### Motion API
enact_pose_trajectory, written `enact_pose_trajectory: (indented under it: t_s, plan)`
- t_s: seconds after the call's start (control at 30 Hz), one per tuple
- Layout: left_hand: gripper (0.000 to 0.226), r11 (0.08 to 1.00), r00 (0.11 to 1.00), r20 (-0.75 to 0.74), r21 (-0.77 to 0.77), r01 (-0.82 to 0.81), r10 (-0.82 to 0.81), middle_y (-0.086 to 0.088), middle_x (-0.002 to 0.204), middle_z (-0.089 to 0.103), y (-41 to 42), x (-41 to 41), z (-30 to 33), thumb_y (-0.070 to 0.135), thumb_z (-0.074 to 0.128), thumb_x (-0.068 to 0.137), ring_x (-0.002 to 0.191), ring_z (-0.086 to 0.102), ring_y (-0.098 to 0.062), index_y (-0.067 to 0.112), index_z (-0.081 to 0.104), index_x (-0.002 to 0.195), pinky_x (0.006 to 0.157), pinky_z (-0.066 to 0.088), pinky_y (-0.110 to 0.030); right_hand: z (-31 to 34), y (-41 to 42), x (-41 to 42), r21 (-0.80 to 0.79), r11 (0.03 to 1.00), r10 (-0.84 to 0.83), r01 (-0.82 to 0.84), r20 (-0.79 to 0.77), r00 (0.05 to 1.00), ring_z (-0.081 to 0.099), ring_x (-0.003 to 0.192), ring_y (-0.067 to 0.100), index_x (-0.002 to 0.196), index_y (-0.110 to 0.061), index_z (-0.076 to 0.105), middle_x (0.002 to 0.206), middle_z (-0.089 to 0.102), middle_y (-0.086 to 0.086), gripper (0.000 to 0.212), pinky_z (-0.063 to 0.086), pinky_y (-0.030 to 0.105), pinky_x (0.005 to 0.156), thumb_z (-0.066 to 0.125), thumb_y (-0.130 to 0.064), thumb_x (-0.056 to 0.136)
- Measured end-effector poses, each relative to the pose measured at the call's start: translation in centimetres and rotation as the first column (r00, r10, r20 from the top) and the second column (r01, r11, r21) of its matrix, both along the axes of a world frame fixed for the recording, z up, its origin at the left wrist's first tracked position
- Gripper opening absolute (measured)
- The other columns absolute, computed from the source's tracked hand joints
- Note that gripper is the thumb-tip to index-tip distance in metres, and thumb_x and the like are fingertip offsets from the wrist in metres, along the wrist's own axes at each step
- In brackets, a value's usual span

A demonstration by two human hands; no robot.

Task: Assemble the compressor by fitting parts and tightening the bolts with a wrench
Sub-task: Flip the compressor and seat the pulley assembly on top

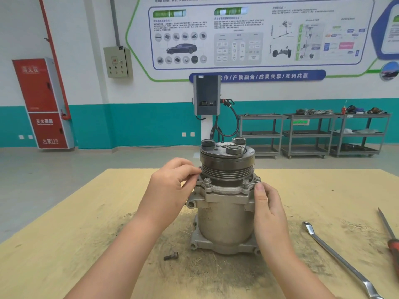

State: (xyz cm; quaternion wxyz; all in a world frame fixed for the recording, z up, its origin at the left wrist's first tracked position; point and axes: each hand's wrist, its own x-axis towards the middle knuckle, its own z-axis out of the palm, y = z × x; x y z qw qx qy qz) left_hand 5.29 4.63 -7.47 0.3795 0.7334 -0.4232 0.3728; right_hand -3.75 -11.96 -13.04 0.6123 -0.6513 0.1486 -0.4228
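Compressor (224, 221): cast metal housing, dull grey, matt, smudged with grime. Pulley (226, 167): darker machined metal, grooved, faint sheen on the ribs. Flange bolts (207, 180): plain steel, slightly tarnished. Loose bolt (171, 255): dark, rusty-looking metal. Wrench (336, 257): polished steel, glossy (bright reflections along the shaft). Screwdriver (389, 236): matt grey metal shank, red handle, probably plastic. Table (64, 234): pale wood-like board, matt, smooth, dirtied with dark gritty dust around the base.
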Motion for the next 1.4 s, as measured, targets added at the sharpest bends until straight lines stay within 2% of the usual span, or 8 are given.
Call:
enact_pose_trajectory:
  t_s: [0.23, 0.47, 0.8, 0.97, 1.1, 1.17, 1.27, 1.4]
  plan:
    - [0.01, 0.986, 0.996, -0.063, -0.158, 0.044, -0.055, 0.011, 0.087, 0.065, 0.4, -0.1, 0.3, 0.005, 0.072, 0.084, 0.082, 0.062, -0.001, 0.012, 0.078, 0.089, 0.077, 0.049, -0.006, 0.1, 0.2, 0.0, 0.015, 1.0, 0.002, -0.002, -0.004, 1.0, 0.041, 0.084, -0.036, 0.12, -0.032, 0.05, 0.108, 0.052, -0.03, 0.053, 0.031, -0.009, 0.064, 0.036, -0.062, 0.079]
    - [0.011, 0.989, 0.993, -0.095, -0.132, 0.062, -0.074, 0.011, 0.085, 0.064, 0.3, -0.1, 0.3, 0.002, 0.073, 0.083, 0.082, 0.061, 0.002, 0.01, 0.078, 0.087, 0.076, 0.047, -0.004, 0.1, 0.1, 0.0, 0.013, 1.0, 0.008, -0.008, 0.002, 1.0, 0.04, 0.088, -0.037, 0.126, -0.027, 0.053, 0.114, 0.056, -0.022, 0.062, 0.031, -0.009, 0.066, 0.036, -0.063, 0.079]
    - [0.011, 0.986, 0.997, -0.036, 0.146, 0.076, -0.072, 0.012, 0.087, 0.067, 0.9, 0.5, 1.0, 0.007, 0.071, 0.086, 0.081, 0.062, -0.004, 0.016, 0.078, 0.089, 0.076, 0.049, -0.015, -0.3, -0.2, 0.2, -0.012, 1.0, 0.003, -0.002, 0.011, 1.0, 0.042, 0.088, -0.035, 0.127, -0.024, 0.053, 0.114, 0.056, -0.022, 0.059, 0.031, -0.008, 0.067, 0.036, -0.06, 0.084]
    - [0.021, 0.978, 0.999, -0.024, 0.204, 0.05, -0.046, 0.014, 0.102, 0.066, 1.8, 0.0, 0.7, 0.007, 0.058, 0.095, 0.097, 0.057, 0.0, 0.018, 0.073, 0.104, 0.085, 0.038, -0.002, -0.5, -0.3, 0.4, -0.027, 1.0, -0.017, 0.017, -0.013, 1.0, 0.041, 0.088, -0.034, 0.127, -0.024, 0.052, 0.118, 0.057, -0.015, 0.044, 0.03, -0.008, 0.068, 0.039, -0.05, 0.094]
    - [0.024, 0.999, 0.938, -0.347, 0.012, 0.031, -0.025, 0.025, 0.11, 0.057, 2.9, -0.1, -1.5, 0.018, 0.048, 0.1, 0.098, 0.056, 0.011, 0.036, 0.054, 0.113, 0.081, 0.041, -0.003, -0.6, -0.4, 0.4, -0.039, 0.999, -0.021, 0.02, -0.017, 1.0, 0.042, 0.089, -0.033, 0.127, -0.024, 0.053, 0.118, 0.057, -0.016, 0.044, 0.031, -0.008, 0.067, 0.039, -0.051, 0.095]
    - [0.013, 0.978, 0.855, -0.494, 0.196, -0.066, 0.157, 0.016, 0.106, 0.047, 3.6, 0.5, -3.4, 0.029, 0.055, 0.096, 0.086, 0.055, 0.003, 0.038, 0.047, 0.099, 0.073, 0.044, -0.011, -0.6, -0.2, 0.3, -0.04, 0.999, -0.01, 0.011, 0.003, 1.0, 0.045, 0.091, -0.031, 0.126, -0.025, 0.054, 0.116, 0.059, -0.019, 0.054, 0.032, -0.007, 0.069, 0.038, -0.059, 0.086]
    - [0.021, 0.799, 0.782, -0.535, 0.596, 0.083, 0.318, 0.015, 0.099, 0.055, 4.4, 1.4, -6.3, 0.038, 0.072, 0.085, 0.081, 0.053, 0.001, 0.041, 0.051, 0.083, 0.063, 0.038, -0.009, -0.6, -0.4, 0.2, -0.038, 0.999, 0.007, -0.005, 0.05, 0.999, 0.053, 0.103, -0.017, 0.124, -0.023, 0.057, 0.118, 0.063, -0.014, 0.062, 0.041, 0.004, 0.086, 0.043, -0.063, 0.078]
    - [0.027, 0.719, 0.819, -0.477, 0.685, 0.117, 0.321, 0.02, 0.091, 0.055, 4.4, 1.8, -7.1, 0.034, 0.075, 0.083, 0.081, 0.053, 0.005, 0.048, 0.053, 0.074, 0.063, 0.036, -0.009, -0.5, -2.2, 0.1, 0.037, 0.995, 0.092, -0.093, 0.031, 0.995, 0.058, 0.119, 0.013, 0.13, -0.027, 0.047, 0.127, 0.063, -0.001, 0.071, 0.042, 0.036, 0.106, 0.054, -0.066, 0.07]
